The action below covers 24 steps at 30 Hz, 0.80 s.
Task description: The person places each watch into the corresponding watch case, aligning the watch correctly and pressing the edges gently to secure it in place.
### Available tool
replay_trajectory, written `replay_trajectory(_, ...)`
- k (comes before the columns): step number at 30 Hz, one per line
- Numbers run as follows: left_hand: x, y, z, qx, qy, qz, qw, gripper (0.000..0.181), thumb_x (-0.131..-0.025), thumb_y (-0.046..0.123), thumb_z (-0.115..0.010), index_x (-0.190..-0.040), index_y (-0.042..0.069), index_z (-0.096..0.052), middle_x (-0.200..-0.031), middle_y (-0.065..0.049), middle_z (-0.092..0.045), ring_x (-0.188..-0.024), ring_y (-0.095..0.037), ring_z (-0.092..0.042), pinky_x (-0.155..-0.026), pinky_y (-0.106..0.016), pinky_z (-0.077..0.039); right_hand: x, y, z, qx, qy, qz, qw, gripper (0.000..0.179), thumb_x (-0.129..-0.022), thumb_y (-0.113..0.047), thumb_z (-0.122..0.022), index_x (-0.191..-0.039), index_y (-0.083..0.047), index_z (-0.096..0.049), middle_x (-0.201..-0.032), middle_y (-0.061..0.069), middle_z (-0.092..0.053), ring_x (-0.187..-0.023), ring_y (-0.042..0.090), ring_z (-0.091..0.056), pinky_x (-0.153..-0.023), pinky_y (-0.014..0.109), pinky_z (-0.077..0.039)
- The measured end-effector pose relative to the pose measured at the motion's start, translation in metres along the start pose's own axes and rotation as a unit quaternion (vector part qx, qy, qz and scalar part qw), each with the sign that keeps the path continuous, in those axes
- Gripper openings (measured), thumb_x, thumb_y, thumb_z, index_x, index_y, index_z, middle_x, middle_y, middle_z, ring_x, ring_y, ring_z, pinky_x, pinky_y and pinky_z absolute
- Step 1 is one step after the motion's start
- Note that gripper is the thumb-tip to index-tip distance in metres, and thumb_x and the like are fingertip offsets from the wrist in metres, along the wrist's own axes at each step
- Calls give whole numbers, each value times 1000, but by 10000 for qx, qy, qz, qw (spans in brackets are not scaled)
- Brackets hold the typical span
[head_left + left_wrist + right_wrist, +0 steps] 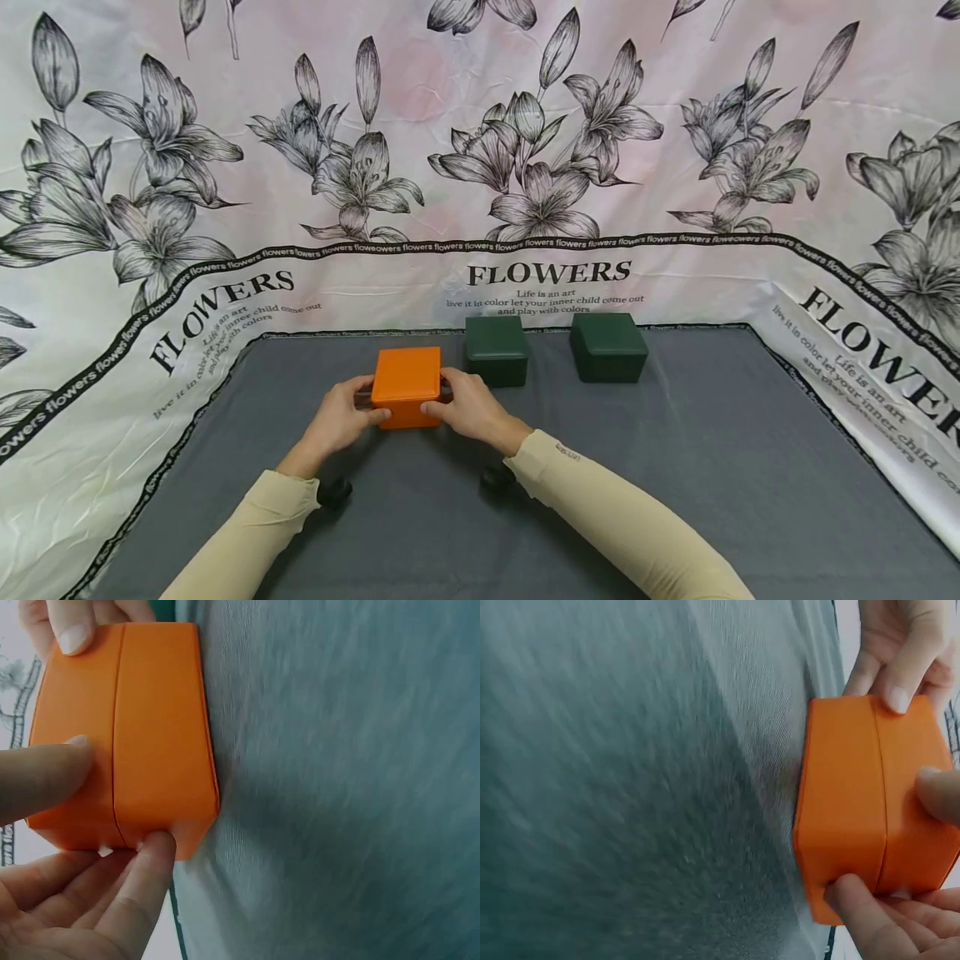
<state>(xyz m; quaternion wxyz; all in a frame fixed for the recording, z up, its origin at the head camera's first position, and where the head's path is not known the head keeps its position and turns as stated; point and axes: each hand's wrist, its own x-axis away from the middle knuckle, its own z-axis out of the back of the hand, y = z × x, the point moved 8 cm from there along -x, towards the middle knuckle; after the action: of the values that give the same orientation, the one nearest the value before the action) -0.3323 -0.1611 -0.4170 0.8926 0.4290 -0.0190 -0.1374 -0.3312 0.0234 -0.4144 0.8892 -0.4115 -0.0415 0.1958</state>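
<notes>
An orange box with rounded edges stands on the grey cloth towards the back, its lid closed. A thin seam runs round it between lid and base, plain in both wrist views. My left hand grips its left side, thumb on the front face and fingers along the side. From the right side my right hand holds it the same way, thumb on the front near the right edge. In the left wrist view, the left forefinger reaches below the seam of the box. The box's far side is hidden.
Two dark green boxes, one close right of the orange box and another farther right, stand along the back edge. A flower-printed cloth rises behind and at both sides of the grey surface. Dark wrist cameras hang under both wrists.
</notes>
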Motion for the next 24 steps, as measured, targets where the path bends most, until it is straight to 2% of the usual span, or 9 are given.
replay_trajectory(5,-13,-2,6,-34,-52,-49,10000,63,-86,14,-72,-139,-3,-43,-134,-20,-52,-116,-37,-55,-94,-50,-46,-17,2,1,76,81,-99,9999,56,-89,-35,-69,-134,-8,-49,-120,4,-61,-98,14,-63,-84,31,-53)
replay_trajectory(10,-29,-9,12,-6,-51,80,10000,62,-86,13,-71,-139,-2,-43,-133,-20,-53,-116,-36,-55,-94,-50,-46,-33,2,3,237,72,-211,9995,57,-89,-36,-68,-135,-8,-49,-120,3,-61,-97,13,-63,-84,32,-53)
replay_trajectory(16,-51,-16,17,49,-201,234,9995,60,-85,11,-70,-138,-2,-45,-131,-19,-54,-116,-36,-55,-95,-50,-45,-51,3,4,351,108,-272,9990,55,-89,-35,-68,-135,-9,-49,-119,2,-62,-95,11,-63,-84,31,-53)
replay_trajectory(19,-58,-20,21,87,-270,295,9992,60,-85,8,-69,-138,-4,-44,-132,-21,-54,-117,-36,-55,-96,-49,-45,-59,3,3,348,94,-320,9988,55,-89,-35,-68,-134,-9,-50,-118,2,-62,-93,10,-62,-84,31,-53)
replay_trajectory(24,-66,-21,27,97,-218,352,9991,60,-85,8,-69,-139,-3,-44,-132,-21,-54,-117,-36,-54,-98,-50,-43,-72,3,3,429,190,-367,9982,53,-89,-35,-68,-132,-10,-51,-116,2,-62,-94,12,-61,-87,32,-52)
